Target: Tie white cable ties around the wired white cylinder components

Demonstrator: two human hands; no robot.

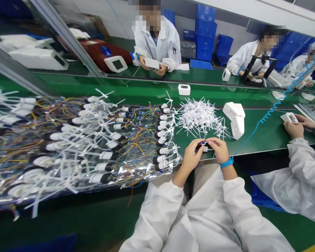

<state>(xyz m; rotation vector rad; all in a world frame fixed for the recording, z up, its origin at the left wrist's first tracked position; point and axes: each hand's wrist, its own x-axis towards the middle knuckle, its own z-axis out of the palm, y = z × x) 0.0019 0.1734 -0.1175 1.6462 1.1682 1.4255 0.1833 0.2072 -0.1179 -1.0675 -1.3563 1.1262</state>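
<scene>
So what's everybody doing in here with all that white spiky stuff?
The left hand and right hand pinch a small blue-faced part at the edge of the green table. The spiky stuff beyond them is a pile of white ties, with white plastic cases to its right. Rows of wired parts spread out on the left. A neighbour's hands, on the right, hold a white device.

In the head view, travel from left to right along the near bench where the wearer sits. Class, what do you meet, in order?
Wired black-and-white parts → left hand → small blue-faced part → right hand → white housings → a co-worker's white device.
</scene>
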